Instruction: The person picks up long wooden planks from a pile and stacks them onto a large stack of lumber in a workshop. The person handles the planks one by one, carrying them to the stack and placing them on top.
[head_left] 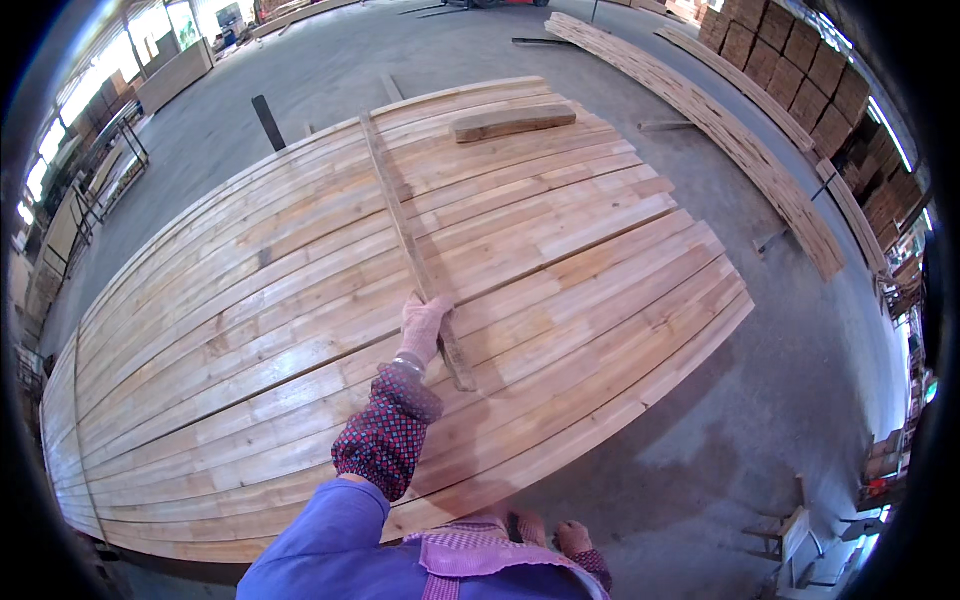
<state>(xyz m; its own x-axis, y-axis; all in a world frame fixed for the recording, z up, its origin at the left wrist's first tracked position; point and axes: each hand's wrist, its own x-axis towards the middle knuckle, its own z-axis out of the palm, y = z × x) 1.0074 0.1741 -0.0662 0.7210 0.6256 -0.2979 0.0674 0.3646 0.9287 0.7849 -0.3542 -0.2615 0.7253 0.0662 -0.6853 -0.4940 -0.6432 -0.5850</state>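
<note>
In a pink glove, my left hand (427, 322) is closed around a narrow wooden strip (397, 215) near its closer end. The strip lies crosswise over a wide layer of long, pale boards (290, 290), which are placed side by side. A patterned cuff covers my left forearm below the glove. My right hand (573, 539), also gloved, is low by my waist at the boards' near side. Its fingers look curled; what they hold, if anything, is hidden. A short, thick wood block (514, 123) rests on the boards towards the far right.
Uneven board ends form the right edge of the stack. Beyond it, long planks (710, 135) lie raised above the grey floor (640, 500). A dark upright post (268, 123) stands past the far edge. Stacked timber (780, 60) fills the far right, and a wooden stand (790, 535) is lower right.
</note>
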